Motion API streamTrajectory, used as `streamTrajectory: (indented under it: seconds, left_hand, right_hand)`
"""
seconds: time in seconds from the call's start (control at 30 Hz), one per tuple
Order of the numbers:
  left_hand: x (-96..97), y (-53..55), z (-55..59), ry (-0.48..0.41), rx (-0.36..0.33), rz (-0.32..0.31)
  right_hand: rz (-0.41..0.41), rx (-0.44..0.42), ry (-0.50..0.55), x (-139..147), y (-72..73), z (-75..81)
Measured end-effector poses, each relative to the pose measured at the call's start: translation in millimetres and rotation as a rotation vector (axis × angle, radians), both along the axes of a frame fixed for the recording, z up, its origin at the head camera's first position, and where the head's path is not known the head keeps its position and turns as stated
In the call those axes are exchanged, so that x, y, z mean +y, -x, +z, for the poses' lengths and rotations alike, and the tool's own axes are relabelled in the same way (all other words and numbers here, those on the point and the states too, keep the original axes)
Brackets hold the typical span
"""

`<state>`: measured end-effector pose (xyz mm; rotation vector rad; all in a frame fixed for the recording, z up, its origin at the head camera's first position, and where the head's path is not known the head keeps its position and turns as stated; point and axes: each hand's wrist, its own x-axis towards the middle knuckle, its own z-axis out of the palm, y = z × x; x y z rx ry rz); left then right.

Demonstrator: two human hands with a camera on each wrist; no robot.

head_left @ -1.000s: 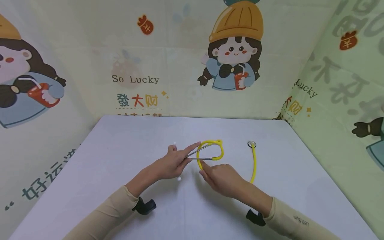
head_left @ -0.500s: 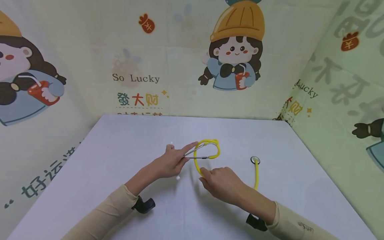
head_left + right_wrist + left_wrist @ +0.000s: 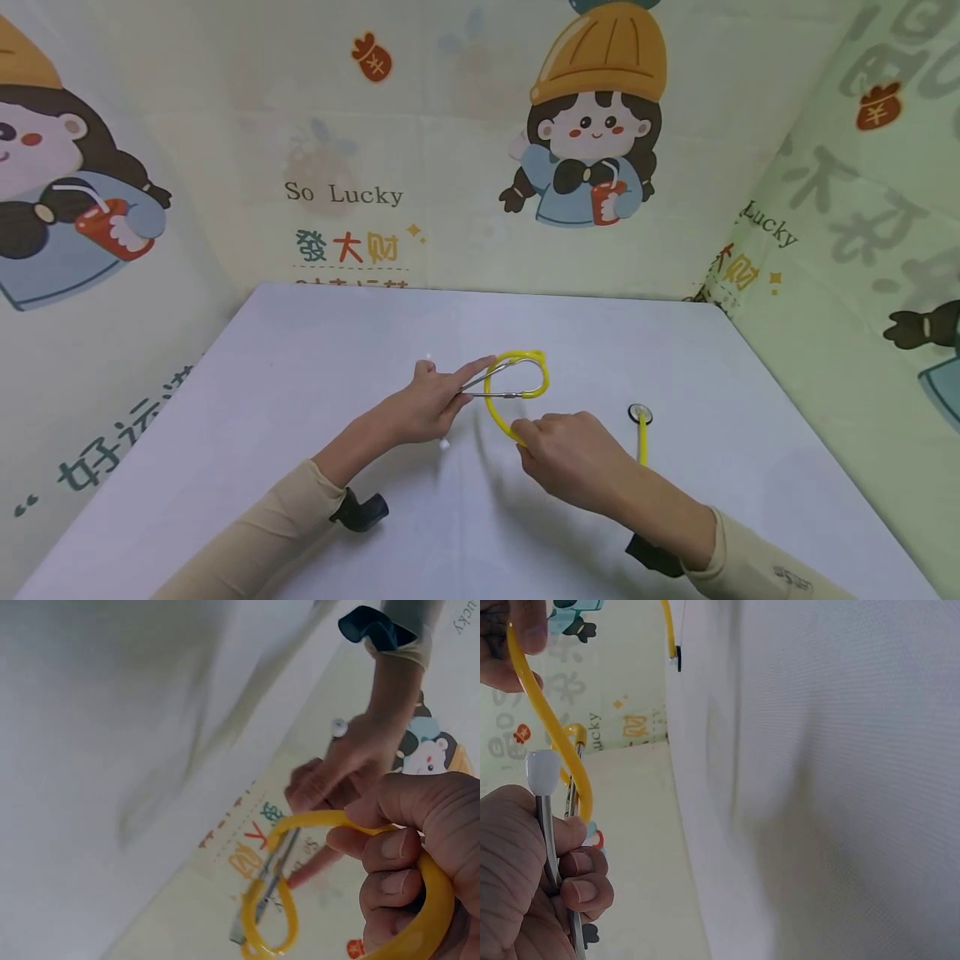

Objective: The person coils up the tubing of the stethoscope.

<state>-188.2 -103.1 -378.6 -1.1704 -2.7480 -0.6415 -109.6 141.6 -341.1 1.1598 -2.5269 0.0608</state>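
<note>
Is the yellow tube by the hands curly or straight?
Curly: the yellow tube bends round in a loop beside the left hand.

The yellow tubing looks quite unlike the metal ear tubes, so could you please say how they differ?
The yellow tubing is thicker; the metal ear tubes are thinner and silvery. The tubing bends into a loop, while the ear tubes run straighter. The right hand grips the tubing, whereas the left hand holds the ear tubes. Both are parts of the same stethoscope.
</note>
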Motion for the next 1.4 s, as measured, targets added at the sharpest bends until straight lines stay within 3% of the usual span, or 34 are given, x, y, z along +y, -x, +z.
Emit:
streamTrajectory:
  seconds: [0.27, 0.6, 0.73, 0.97, 1.4]
  left_hand:
    - [0.6, 0.1, -0.2, 0.029, -0.028, 0.002]
    - [3.1, -3.1, 3.3, 0.057, -0.085, -0.024]
    - [3.0, -4.2, 4.3, 0.073, -0.109, -0.028]
    - [0.3, -7.5, 4.8, 0.074, -0.086, -0.062]
    - [-4.8, -13.4, 4.0, 0.036, -0.086, -0.171]
  right_hand:
    - [0.064, 0.071, -0.002, 10.0, 0.4, 20.1]
    - [0.158, 0.146, 0.035, 20.2, 11.3, 37.3]
    - [0.165, 0.151, 0.048, 22.2, 17.2, 39.5]
    - [0.156, 0.196, 0.083, 26.5, 30.5, 39.6]
    - [0.123, 0.155, 0.14, 33.2, 51.8, 38.7]
